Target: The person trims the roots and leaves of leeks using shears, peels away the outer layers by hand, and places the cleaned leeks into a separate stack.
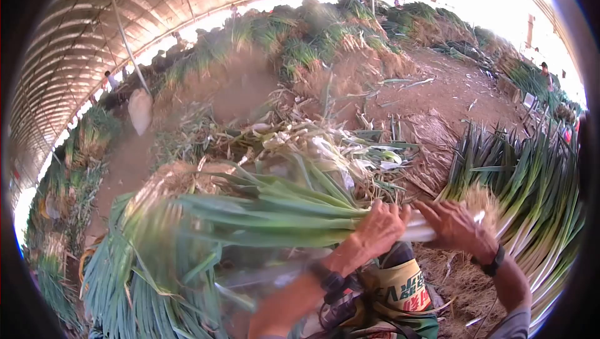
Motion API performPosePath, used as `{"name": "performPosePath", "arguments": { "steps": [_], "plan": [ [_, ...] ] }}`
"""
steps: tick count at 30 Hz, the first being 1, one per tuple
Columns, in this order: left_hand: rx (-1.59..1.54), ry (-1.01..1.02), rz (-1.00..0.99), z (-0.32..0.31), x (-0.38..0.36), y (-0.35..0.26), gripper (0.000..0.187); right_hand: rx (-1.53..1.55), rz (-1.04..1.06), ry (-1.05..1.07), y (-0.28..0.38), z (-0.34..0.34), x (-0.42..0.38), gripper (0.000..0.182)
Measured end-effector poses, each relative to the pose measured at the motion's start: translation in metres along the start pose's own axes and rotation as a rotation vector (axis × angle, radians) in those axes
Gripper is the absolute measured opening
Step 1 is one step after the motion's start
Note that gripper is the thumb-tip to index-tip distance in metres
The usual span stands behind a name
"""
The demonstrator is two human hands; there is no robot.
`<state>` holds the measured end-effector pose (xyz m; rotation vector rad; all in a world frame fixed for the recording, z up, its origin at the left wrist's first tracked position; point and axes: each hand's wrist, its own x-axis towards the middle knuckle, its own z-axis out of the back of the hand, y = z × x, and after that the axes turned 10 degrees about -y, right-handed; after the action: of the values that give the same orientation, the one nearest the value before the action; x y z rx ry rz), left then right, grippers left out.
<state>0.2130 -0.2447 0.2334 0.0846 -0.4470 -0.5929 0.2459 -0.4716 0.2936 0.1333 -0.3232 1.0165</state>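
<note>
The left hand [380,229] closes its grip around a thick bundle of long green onions with white stalks [281,214], held level in front of the person, green leaves pointing left and blurred at their far end. The right hand [456,226] lies with fingers spread on the white stalk end of the same bundle, touching it; whether it clasps the stalks I cannot tell. A dark watch band [494,263] sits on the right wrist. Just right of the hands lies a fanned pile of green onions with pale roots [531,182]. Below the bundle, at lower left, lies another heap of green onion leaves [144,283]. Behind the hands sits a mound of peeled, dry onion skins and trimmings [312,139] on the reddish dirt floor [450,89].
</note>
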Motion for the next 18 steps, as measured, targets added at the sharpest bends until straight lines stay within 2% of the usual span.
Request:
{"name": "performPosePath", "arguments": {
  "steps": [3,4,7,11,15,16,18],
  "plan": [
    [-0.255,0.198,-0.056,-0.021,-0.001,-0.014,0.058,0.127,-0.148,0.188,0.002,-0.029,-0.035,0.093],
    [-0.242,0.307,-0.046,-0.022,0.001,-0.019,0.063,0.169,-0.185,0.246,0.003,-0.033,-0.037,0.094],
    [-0.253,0.264,-0.018,-0.021,-0.006,-0.020,0.060,0.246,-0.255,0.346,0.009,-0.025,-0.028,0.089],
    [-0.135,-0.345,0.105,-0.031,-0.037,-0.026,0.056,0.421,-0.374,0.545,-0.012,-0.035,-0.022,0.092],
    [-0.211,-0.496,0.374,-0.030,-0.088,-0.028,0.046,0.506,-0.442,0.648,-0.009,-0.037,-0.019,0.097],
    [-0.183,-0.490,0.423,-0.031,-0.102,-0.026,0.046,0.583,-0.357,0.557,-0.013,-0.047,-0.026,0.099],
    [-0.124,-0.477,0.517,-0.032,-0.127,-0.017,0.046,0.607,-0.353,0.553,-0.014,-0.054,-0.028,0.098]
  ]
}}
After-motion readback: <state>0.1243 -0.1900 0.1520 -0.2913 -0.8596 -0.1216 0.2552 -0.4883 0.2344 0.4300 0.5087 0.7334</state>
